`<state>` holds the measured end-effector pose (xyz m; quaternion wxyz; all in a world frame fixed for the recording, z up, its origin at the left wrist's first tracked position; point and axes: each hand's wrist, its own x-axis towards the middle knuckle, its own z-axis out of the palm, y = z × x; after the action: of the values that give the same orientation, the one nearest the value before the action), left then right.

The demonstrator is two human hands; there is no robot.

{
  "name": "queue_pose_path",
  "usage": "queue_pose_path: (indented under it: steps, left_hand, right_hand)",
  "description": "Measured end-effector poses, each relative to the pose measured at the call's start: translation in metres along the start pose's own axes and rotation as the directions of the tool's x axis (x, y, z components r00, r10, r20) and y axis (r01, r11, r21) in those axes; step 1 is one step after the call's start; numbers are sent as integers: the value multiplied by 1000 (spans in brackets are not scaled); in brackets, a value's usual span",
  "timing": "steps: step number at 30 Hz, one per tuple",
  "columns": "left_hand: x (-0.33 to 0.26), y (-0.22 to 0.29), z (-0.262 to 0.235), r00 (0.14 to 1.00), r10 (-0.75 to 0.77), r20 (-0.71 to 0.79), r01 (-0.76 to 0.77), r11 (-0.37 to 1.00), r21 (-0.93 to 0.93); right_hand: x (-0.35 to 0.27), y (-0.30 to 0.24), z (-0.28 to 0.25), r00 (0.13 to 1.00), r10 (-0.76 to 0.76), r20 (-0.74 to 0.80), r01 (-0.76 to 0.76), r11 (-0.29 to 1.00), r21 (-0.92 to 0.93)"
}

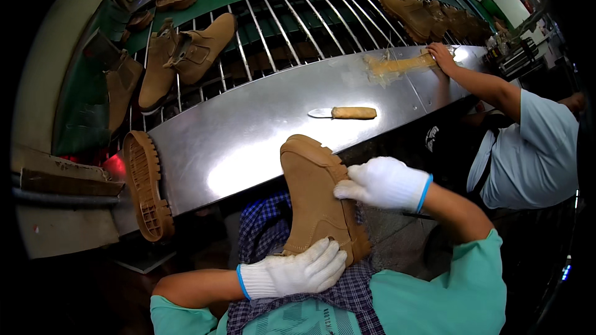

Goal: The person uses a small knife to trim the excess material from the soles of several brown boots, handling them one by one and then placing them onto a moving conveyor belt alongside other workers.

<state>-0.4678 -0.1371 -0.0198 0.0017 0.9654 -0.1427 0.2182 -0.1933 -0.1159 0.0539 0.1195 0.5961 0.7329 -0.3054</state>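
Tan suede boot (313, 195): lies on the lap over a checked cloth (267, 223), toe against the steel table (248, 124) edge. Left hand (298, 271), white-gloved, fingers wrapped round the ankle end. Right hand (382, 183), gloved, fingers pressed closed on the sole edge. On the table: cloth-handled knife (344, 113), well apart; yellow glue smear (394, 65) under a co-worker's hand (442, 54). Loose boot sole (146, 186) at the table's left end. More boots (183, 56) on the barred conveyor (292, 25) beyond.

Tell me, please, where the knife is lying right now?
The knife lies flat on the steel table, just beyond the boot held in both gloved hands, right of centre.
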Motion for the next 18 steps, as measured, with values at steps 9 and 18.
queue_pose_path:
  steps: [9, 18]
  left_hand:
    - [9, -7, -17, 1000, 1, 29, 0, 999, -47]
    - [-7, -1, -9, 999, -38, -8, 37, 997, -60]
  right_hand:
    - [-5, 31, 9, 970, 87, 226, -227, 660, 716]
    - [9, 19, 35, 992, -66, 104, 17, 910, 415]
